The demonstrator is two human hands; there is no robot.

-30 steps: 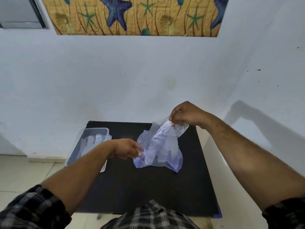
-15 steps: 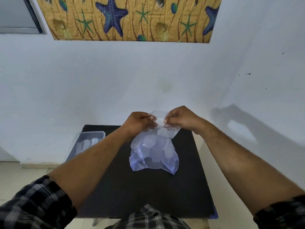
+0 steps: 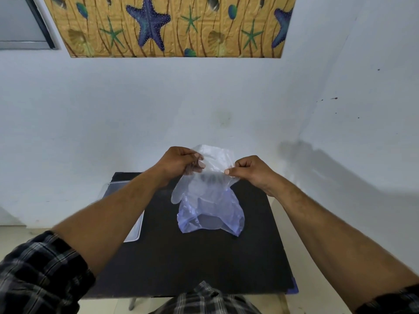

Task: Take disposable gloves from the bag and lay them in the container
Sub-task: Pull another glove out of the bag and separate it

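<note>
Left hand (image 3: 181,163) and right hand (image 3: 249,169) pinched shut on a thin clear glove (image 3: 204,177), high above the purple bag (image 3: 210,216) on the black table (image 3: 181,257). Container (image 3: 133,234) left of bag. Could tear if pulled apart too hard.

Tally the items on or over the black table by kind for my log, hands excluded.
Clear glove held up by left hand and right hand: 1
Bluish plastic bag: 1
Clear container, mostly hidden by the left arm: 1
Total: 3
</note>
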